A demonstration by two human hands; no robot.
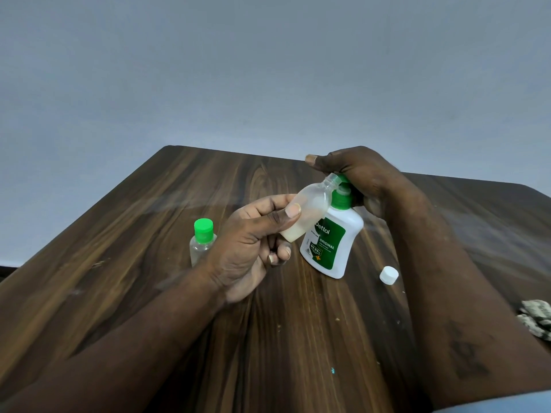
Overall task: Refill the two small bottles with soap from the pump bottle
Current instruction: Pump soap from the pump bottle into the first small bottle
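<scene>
Nearby, loose white cap and crumpled cloth.

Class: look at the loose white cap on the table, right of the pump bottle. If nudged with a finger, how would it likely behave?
The white cap looks small and plastic, so probably very light and easily flicked. Being round, it might roll if tipped onto its side. The table looks smooth, so it could slide too.

Place: plain indoor room, exact kind unclear
Furniture: dark wood-grain table, scattered crumbs
Backdrop: flat grey wall
</scene>
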